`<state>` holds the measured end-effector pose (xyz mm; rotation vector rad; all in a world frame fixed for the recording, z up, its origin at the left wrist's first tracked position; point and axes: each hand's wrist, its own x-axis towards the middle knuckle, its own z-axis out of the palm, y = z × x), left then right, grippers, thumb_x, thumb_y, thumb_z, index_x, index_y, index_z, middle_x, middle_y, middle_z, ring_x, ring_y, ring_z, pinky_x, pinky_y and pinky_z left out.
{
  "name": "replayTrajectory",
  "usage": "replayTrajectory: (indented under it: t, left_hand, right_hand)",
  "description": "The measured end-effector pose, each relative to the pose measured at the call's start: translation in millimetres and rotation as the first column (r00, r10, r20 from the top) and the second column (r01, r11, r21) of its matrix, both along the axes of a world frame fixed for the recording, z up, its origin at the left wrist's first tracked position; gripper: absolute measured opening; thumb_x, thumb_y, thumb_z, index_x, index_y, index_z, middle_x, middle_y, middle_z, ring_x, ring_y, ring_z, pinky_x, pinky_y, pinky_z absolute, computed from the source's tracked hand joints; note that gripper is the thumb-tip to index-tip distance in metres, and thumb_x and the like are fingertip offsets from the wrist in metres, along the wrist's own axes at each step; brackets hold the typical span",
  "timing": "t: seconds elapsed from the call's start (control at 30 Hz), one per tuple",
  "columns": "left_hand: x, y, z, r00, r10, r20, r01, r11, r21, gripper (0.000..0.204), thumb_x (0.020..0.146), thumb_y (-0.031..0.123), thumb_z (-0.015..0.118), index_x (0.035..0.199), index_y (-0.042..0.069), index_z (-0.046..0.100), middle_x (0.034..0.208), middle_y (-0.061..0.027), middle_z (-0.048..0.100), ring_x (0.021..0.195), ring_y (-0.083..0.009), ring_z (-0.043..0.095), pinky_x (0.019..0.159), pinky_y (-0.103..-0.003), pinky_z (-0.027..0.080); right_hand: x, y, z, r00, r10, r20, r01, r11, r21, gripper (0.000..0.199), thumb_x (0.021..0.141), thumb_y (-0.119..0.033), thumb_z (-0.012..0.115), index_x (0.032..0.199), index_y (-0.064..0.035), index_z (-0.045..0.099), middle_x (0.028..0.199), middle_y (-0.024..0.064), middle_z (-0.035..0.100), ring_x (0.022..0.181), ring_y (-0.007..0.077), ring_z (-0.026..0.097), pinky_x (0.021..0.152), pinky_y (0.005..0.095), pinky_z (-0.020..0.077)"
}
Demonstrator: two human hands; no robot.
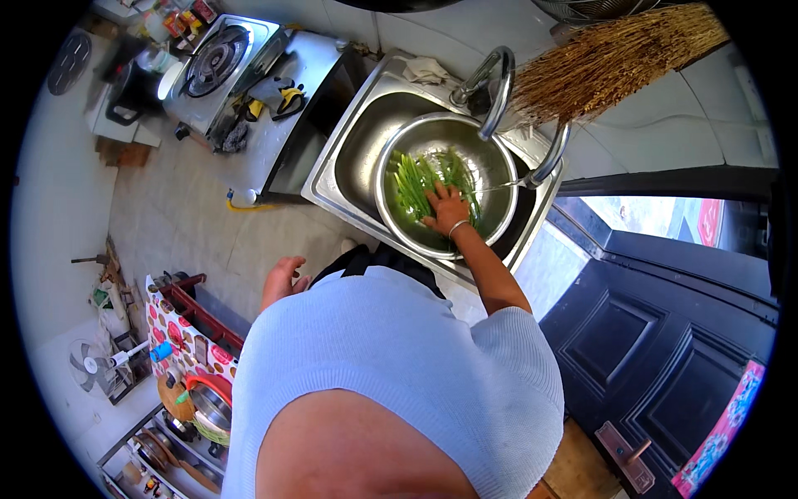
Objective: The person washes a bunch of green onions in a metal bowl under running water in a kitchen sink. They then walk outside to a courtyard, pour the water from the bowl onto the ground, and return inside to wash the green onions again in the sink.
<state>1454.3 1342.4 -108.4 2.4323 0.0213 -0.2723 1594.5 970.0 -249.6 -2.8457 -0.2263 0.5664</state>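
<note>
A large round steel bowl (492, 155) sits inside the steel sink (356, 140). Long green leafy stalks (411, 178) lie in the bowl, in what looks like water. My right hand (449, 208), with a bracelet at its wrist, reaches into the bowl and rests on the stalks, fingers spread rather than gripping. From the lower spout (552, 156) at the right, a thin stream of water runs into the bowl. Away from the sink, my left hand (284, 278) hangs at my left side. Its fingers are loosely bent and apart, and nothing shows in them.
Another curved tap (504, 83) arches over the bowl's far rim. A straw broom head (619, 62) hangs behind it. Left of the sink stand a metal counter (287, 125) with gloves (281, 98) and a gas stove (218, 62). A dark panelled door (615, 333) is at the right.
</note>
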Motion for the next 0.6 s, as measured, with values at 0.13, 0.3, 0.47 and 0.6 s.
replayTrajectory:
  t: [0.13, 0.3, 0.47, 0.6]
  left_hand:
    - [2, -9, 10, 1.000, 0.026, -0.014, -0.026, 1.000, 0.016, 0.037, 0.069, 0.002, 0.071, 0.103, 0.002, 0.057, 0.094, -0.0153, 0.059, 0.074, -0.0242, 0.060, 0.065, -0.033, 0.049]
    - [2, -7, 10, 0.998, 0.020, -0.057, -0.020, 1.000, -0.001, 0.038, 0.068, 0.002, 0.071, 0.103, 0.002, 0.057, 0.095, -0.0158, 0.059, 0.075, -0.0246, 0.060, 0.066, -0.033, 0.049]
    - [0, -4, 4, 1.000, 0.001, -0.015, -0.001, 1.000, -0.009, 0.038, 0.068, 0.001, 0.072, 0.103, 0.002, 0.057, 0.094, -0.0158, 0.060, 0.074, -0.0240, 0.060, 0.065, -0.034, 0.050]
    - [0, -2, 2, 1.000, 0.007, -0.011, -0.007, 1.000, -0.009, 0.037, 0.068, 0.001, 0.071, 0.103, 0.001, 0.057, 0.093, -0.0158, 0.060, 0.074, -0.0231, 0.061, 0.064, -0.033, 0.050]
  right_hand:
    - [10, -13, 5, 0.991, -0.133, 0.032, 0.134, 0.991, -0.012, 0.052, 0.067, -0.038, 0.070, 0.114, -0.0243, 0.053, 0.137, 0.0046, 0.033, 0.120, 0.0329, 0.036, 0.086, 0.0545, 0.0390]
    - [-14, 27, 25, 0.997, -0.057, 0.047, 0.060, 0.994, -0.086, 0.052, 0.066, -0.036, 0.070, 0.114, -0.0241, 0.054, 0.139, 0.0082, 0.031, 0.119, 0.0371, 0.035, 0.085, 0.0564, 0.0400]
    - [-10, 13, 25, 0.983, 0.024, -0.184, -0.022, 1.000, 0.014, 0.053, 0.069, -0.032, 0.067, 0.119, -0.0240, 0.052, 0.137, 0.0079, 0.030, 0.124, 0.0358, 0.029, 0.089, 0.0591, 0.0350]
    - [4, 4, 4, 0.972, -0.211, -0.105, 0.209, 0.977, -0.032, 0.051, 0.067, -0.030, 0.067, 0.116, -0.0255, 0.054, 0.137, 0.0062, 0.031, 0.120, 0.0361, 0.034, 0.089, 0.0567, 0.0373]
